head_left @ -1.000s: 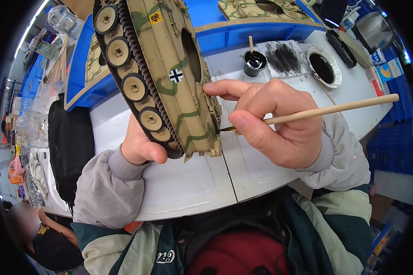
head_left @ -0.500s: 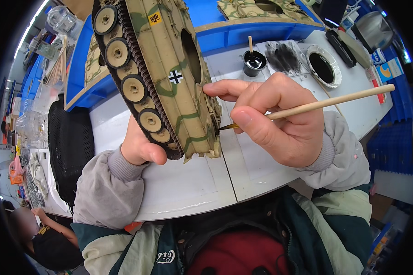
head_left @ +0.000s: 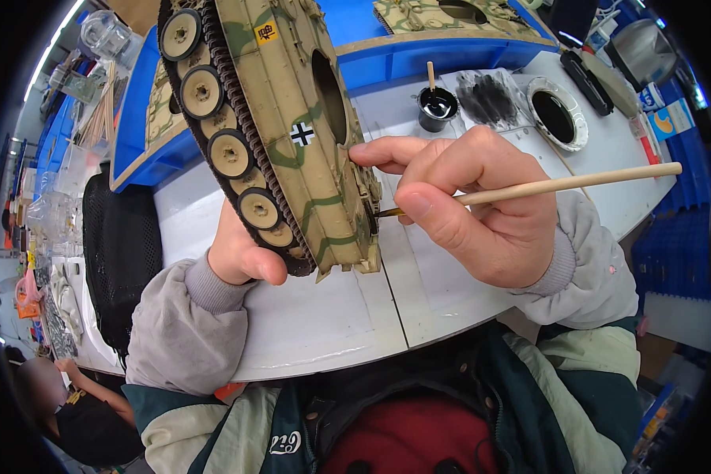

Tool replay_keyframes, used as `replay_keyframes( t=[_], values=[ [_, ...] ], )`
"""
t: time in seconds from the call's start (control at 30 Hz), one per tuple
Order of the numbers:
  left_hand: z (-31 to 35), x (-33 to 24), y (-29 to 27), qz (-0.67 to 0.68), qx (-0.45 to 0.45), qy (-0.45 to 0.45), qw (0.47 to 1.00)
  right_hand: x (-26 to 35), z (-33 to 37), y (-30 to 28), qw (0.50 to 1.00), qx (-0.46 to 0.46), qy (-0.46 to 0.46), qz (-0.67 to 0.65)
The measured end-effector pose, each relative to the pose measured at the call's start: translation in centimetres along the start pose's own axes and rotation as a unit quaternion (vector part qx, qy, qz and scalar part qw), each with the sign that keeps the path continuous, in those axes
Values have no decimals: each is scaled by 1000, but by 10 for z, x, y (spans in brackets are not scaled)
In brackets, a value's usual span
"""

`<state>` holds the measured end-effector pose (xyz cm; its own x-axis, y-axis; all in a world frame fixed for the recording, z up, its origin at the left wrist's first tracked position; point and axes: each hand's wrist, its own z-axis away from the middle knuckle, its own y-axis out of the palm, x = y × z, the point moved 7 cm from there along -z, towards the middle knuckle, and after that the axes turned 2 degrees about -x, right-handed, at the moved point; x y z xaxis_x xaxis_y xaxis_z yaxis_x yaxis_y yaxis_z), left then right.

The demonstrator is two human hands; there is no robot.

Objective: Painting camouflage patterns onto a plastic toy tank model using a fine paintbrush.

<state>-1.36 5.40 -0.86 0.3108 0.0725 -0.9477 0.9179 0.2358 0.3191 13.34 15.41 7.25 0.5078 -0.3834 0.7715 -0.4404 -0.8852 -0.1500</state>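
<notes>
My left hand (head_left: 241,257) grips a tan and green camouflaged model tank hull (head_left: 292,134) from underneath, tilted on its side so the wheels and dark track face left. My right hand (head_left: 474,209) pinches a thin wooden paintbrush (head_left: 569,183), whose tip touches the rear lower edge of the hull. My index finger rests against the hull's side, just below the round turret opening.
A small black paint pot (head_left: 437,107) with a stick in it, a paper smeared with black (head_left: 488,96) and a white dish of black paint (head_left: 557,117) sit on the white table (head_left: 332,316). Blue trays (head_left: 419,55) hold another camouflaged part. A black mesh object (head_left: 122,253) lies left.
The brush handle has tilted slightly upward and my right hand shifted a little along the hull's rear edge. The tank and my left hand stay put.
</notes>
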Motion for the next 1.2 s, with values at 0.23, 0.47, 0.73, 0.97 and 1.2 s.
replay_keyframes(
  t=[0.23, 0.47, 0.73, 0.97, 1.2],
  values=[
    [0, -1, 0, -5, -1, -7, 1000, -2, 0, -2, 1000, 1, 12, -18],
    [0, -1, 1, 7, -5, 4, 1000, 1, 0, 0, 999, 29, -11, 29],
    [2, 2, -3, -12, 58, 0, 998, -3, -10, -27, 994, -101, 41, -31],
    [1, -2, 1, -19, 47, 17, 999, -18, -8, -49, 971, -199, 133, 30],
    [6, 2, -7, -4, 39, 21, 999, -45, -10, -87, 937, -182, 181, 237]
  ],
)
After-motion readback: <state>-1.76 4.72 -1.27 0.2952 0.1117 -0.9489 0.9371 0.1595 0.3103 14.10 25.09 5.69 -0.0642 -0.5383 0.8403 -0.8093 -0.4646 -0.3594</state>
